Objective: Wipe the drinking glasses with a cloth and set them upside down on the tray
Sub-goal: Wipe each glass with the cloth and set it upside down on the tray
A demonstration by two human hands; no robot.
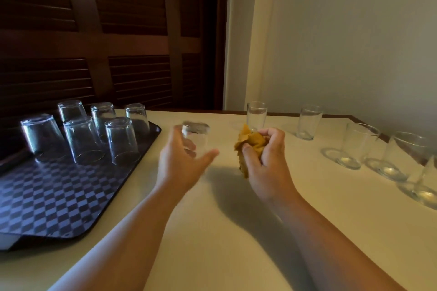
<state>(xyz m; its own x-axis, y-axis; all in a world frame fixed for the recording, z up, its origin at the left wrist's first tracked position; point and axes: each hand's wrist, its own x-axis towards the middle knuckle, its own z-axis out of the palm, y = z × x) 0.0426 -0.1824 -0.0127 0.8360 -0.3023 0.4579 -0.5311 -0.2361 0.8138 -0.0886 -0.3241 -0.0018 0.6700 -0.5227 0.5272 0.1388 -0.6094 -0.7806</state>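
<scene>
**Left hand with a glass, tray at its 9 o'clock; right hand with the cloth.**

The left hand (182, 156) grips the held glass (196, 137), fingers curled round it. The glass is blurred, its long axis is near upright, and the thicker end seems uppermost, so it is probably already turned mouth down. Just beside it at 3 o'clock, the right hand (262, 156) is clenched on the bunched yellow cloth (248, 144). The tray (59, 196) lies at 9 o'clock from the left hand, which is the nearer hand to it. Six inverted glasses (121, 142) stand on its far part, with bare checkered surface at 8 o'clock. The coming move is judged to be a leftward carry, set down clear of the nearest inverted glass. Five upright glasses (309, 123) wait on the table (212, 231), from 12 to 4 o'clock of the right hand.
</scene>
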